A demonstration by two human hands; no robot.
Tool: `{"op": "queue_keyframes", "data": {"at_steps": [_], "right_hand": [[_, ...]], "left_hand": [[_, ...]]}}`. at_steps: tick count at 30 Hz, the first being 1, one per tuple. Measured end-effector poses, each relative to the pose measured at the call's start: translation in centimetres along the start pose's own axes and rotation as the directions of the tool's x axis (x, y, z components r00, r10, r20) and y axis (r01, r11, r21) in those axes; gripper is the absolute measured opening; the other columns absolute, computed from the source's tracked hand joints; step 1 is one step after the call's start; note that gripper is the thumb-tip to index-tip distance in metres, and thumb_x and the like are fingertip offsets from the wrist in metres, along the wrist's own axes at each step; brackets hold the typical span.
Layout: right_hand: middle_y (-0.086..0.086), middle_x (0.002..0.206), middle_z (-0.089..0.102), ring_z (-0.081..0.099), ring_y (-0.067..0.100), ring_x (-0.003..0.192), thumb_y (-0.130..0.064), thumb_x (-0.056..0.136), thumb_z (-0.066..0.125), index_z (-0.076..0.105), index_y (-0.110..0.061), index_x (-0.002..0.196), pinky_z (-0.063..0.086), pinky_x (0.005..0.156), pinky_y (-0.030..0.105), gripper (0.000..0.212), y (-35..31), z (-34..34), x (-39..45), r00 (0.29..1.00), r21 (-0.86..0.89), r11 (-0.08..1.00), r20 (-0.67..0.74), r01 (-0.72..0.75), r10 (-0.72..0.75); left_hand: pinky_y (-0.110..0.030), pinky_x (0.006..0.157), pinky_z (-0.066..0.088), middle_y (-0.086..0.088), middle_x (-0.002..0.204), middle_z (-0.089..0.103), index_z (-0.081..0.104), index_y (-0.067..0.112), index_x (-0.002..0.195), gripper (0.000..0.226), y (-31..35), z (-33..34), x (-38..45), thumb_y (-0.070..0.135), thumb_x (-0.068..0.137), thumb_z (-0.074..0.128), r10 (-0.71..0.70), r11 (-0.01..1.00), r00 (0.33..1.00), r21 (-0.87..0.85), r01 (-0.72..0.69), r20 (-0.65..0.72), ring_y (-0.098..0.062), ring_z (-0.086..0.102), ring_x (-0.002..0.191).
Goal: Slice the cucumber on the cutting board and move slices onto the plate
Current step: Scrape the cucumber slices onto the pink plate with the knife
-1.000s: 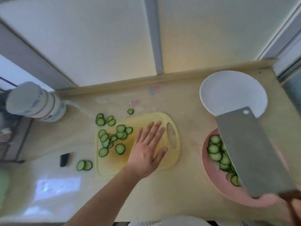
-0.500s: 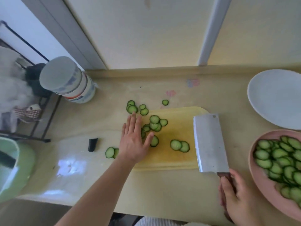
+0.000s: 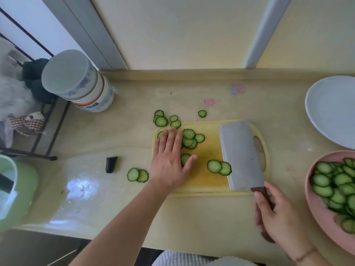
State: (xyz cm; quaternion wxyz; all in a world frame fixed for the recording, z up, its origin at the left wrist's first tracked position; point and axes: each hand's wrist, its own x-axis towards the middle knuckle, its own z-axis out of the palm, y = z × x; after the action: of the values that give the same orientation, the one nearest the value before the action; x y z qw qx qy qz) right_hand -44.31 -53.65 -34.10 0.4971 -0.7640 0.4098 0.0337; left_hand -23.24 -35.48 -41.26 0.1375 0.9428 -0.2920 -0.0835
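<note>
Wide pale countertop (image 3: 192, 212) fills the view, and square in the middle sits the yellow cutting board (image 3: 207, 181), handle slot to the right, close to where the slices need to go. Far right, the pink plate (image 3: 318, 210) is already heaped with cucumber rounds, so most of the work looks done; behind it a white plate (image 3: 330, 112) stands bare. Over on the left, a stack of bowls (image 3: 80, 83) near the wall and a green container (image 3: 21, 189) at the edge, both well out of the action. Now the cleaver (image 3: 241, 156): broad blade laid low over the board's right side, its edge touching a pair of overlapping slices (image 3: 219, 167), angled like a scoop rather than a chopper. The right hand (image 3: 276, 214) has its fingers wrapped round the dark wooden handle, firm grip. The left hand (image 3: 171, 162) lies flat with fingers straight and spread, palm down over the left of the board, covering some rounds, placed to sweep them toward the blade, I'd say. A loose cluster of cucumber slices (image 3: 190, 140) sits just beyond its fingertips, more have strayed off the board at the back (image 3: 165, 120) and two lie on the counter to the left (image 3: 137, 175). Smallest of all, the dark cucumber end (image 3: 111, 164), discarded well apart.
</note>
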Motion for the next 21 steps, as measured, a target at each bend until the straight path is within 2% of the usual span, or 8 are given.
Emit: {"op": "queue_keyframes", "data": {"at_steps": [3,5,9,12,14,17,19,21], "right_hand": [[0.010,0.052,0.063,0.056,0.018,0.038,-0.017,0.097,0.054,0.053,-0.044,0.086,0.046,0.037,0.029,0.029,-1.2,1.0,0.0,1.000,-0.020,1.000,0.019,0.019,-0.019],[0.009,0.053,0.063,0.058,0.016,0.039,-0.018,0.097,0.055,0.050,-0.043,0.087,0.047,0.039,0.030,0.028,-1.8,2.0,0.4,0.998,-0.047,0.998,0.051,0.035,-0.033],[0.006,0.051,0.063,0.059,0.012,0.040,-0.021,0.097,0.054,0.052,-0.034,0.103,0.050,0.049,0.028,0.015,-2.4,4.2,1.4,0.991,-0.106,0.989,0.088,0.107,-0.098],[0.004,0.050,0.064,0.060,0.009,0.042,-0.023,0.097,0.055,0.044,-0.037,0.104,0.048,0.052,0.019,0.019,-2.7,5.3,1.5,0.985,-0.127,0.982,0.118,0.143,-0.128],[0.003,0.051,0.065,0.060,0.006,0.043,-0.025,0.097,0.054,0.046,-0.035,0.105,0.047,0.053,0.016,0.016,-2.9,6.0,1.5,0.978,-0.130,0.979,0.155,0.157,-0.136],[0.001,0.052,0.066,0.060,0.005,0.044,-0.029,0.098,0.052,0.050,-0.030,0.104,0.049,0.054,0.018,0.007,-3.2,7.2,1.4,0.963,-0.148,0.973,0.228,0.180,-0.143],[0.001,0.053,0.067,0.061,0.005,0.045,-0.031,0.098,0.051,0.045,-0.034,0.101,0.052,0.056,0.023,0.007,-3.4,8.1,1.2,0.950,-0.149,0.970,0.277,0.192,-0.146],[0.002,0.055,0.068,0.062,0.005,0.045,-0.032,0.099,0.050,0.040,-0.037,0.103,0.051,0.053,0.020,0.012,-3.7,8.7,1.0,0.943,-0.130,0.974,0.304,0.184,-0.138]], "left_hand": [[-0.040,0.127,-0.003,-0.002,0.171,0.005,0.011,0.019,0.163,0.089,0.0,-0.1,0.1,0.075,0.094,0.016,-0.007,1.000,1.000,-0.020,0.007,0.004,-0.021,-0.004,0.157],[-0.040,0.127,-0.003,-0.002,0.171,0.005,0.011,0.019,0.163,0.089,0.0,0.0,0.2,0.075,0.094,0.017,-0.009,0.999,1.000,-0.032,0.010,0.004,-0.021,-0.003,0.157],[-0.042,0.128,0.001,-0.003,0.170,0.008,0.015,0.017,0.163,0.088,-0.1,0.3,0.2,0.074,0.095,0.021,-0.007,0.999,1.000,-0.040,0.007,-0.009,-0.023,0.000,0.157],[-0.042,0.127,0.001,-0.003,0.170,0.011,0.016,0.017,0.162,0.087,0.0,0.3,0.2,0.073,0.095,0.023,-0.007,0.999,1.000,-0.035,0.007,-0.014,-0.023,0.002,0.157],[-0.043,0.128,0.001,-0.002,0.170,0.011,0.015,0.017,0.162,0.088,0.0,0.2,0.2,0.074,0.095,0.021,-0.006,0.999,1.000,-0.033,0.006,-0.010,-0.023,0.001,0.157],[-0.044,0.128,0.000,-0.001,0.170,0.009,0.014,0.018,0.162,0.092,0.1,0.1,0.1,0.079,0.094,0.013,0.001,0.999,1.000,-0.041,-0.001,-0.009,-0.021,0.000,0.157],[-0.044,0.127,-0.001,-0.001,0.171,0.007,0.011,0.018,0.162,0.094,0.2,0.1,0.0,0.081,0.093,0.010,0.011,0.998,1.000,-0.055,-0.012,-0.008,-0.020,0.000,0.157],[-0.045,0.127,-0.002,-0.002,0.171,0.006,0.010,0.018,0.163,0.094,0.2,0.1,-0.1,0.081,0.092,0.009,0.019,0.997,1.000,-0.068,-0.020,-0.005,-0.019,-0.002,0.157]]}}
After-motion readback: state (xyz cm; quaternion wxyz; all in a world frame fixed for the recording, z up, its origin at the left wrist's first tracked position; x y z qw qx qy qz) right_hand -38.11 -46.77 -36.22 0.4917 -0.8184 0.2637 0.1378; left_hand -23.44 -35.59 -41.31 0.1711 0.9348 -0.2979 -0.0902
